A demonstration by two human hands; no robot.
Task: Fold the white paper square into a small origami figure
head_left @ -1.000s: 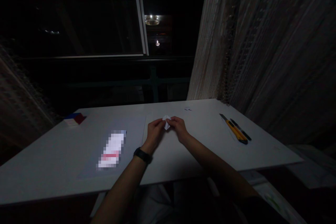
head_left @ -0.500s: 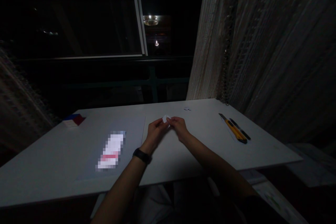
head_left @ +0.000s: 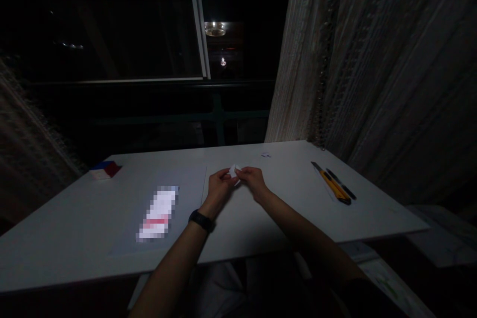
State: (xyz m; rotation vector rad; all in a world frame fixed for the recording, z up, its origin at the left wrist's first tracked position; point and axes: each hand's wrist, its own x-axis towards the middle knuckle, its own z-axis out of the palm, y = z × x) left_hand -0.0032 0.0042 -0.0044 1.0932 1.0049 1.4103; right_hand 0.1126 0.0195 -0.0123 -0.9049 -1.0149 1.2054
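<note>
A small folded piece of white paper (head_left: 234,170) is pinched between my two hands above the middle of the white table (head_left: 283,203). My left hand (head_left: 219,186), with a black band on its wrist, grips the paper from the left. From the other side, my right hand (head_left: 253,181) presses its thumb and fingers on the same piece. Fingers cover much of the paper, and its exact folded shape is too small and dim to make out.
A phone with a bright, blurred screen (head_left: 158,213) lies on a pale sheet (head_left: 192,194) at left. Behind it sits a colored cube (head_left: 105,170). Paper scraps (head_left: 266,155) lie at the back. A yellow utility knife (head_left: 333,186) and a black pen (head_left: 341,184) rest at right.
The paper has shifted slightly between my fingers, and a bit of it now shows below them. Both hands stay in nearly the same place.
</note>
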